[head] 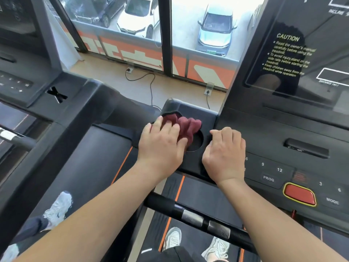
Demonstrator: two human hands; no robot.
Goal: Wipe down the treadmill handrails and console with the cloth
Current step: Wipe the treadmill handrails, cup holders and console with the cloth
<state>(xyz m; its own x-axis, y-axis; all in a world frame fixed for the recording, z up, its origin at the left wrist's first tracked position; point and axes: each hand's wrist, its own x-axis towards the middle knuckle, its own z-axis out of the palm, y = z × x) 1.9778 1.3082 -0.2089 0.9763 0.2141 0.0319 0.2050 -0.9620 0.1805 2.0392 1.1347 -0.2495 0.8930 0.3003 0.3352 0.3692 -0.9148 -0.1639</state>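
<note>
A crumpled maroon cloth (pixel 186 126) lies on the left wing of the black treadmill console (pixel 273 140), at the rim of a round cup holder (pixel 196 143). My left hand (pixel 162 142) presses on the cloth, fingers spread over it. My right hand (pixel 225 152) rests on the console just right of the cup holder with fingers curled under, holding nothing. A black handrail with metal sensor plates (pixel 200 219) runs below my forearms.
The console's display panel with a CAUTION label (pixel 289 55) rises at the right; a red stop button (pixel 299 193) and keys sit below it. A second treadmill (pixel 56 103) stands at the left. Ahead are windows and floor sockets with cables (pixel 151 86).
</note>
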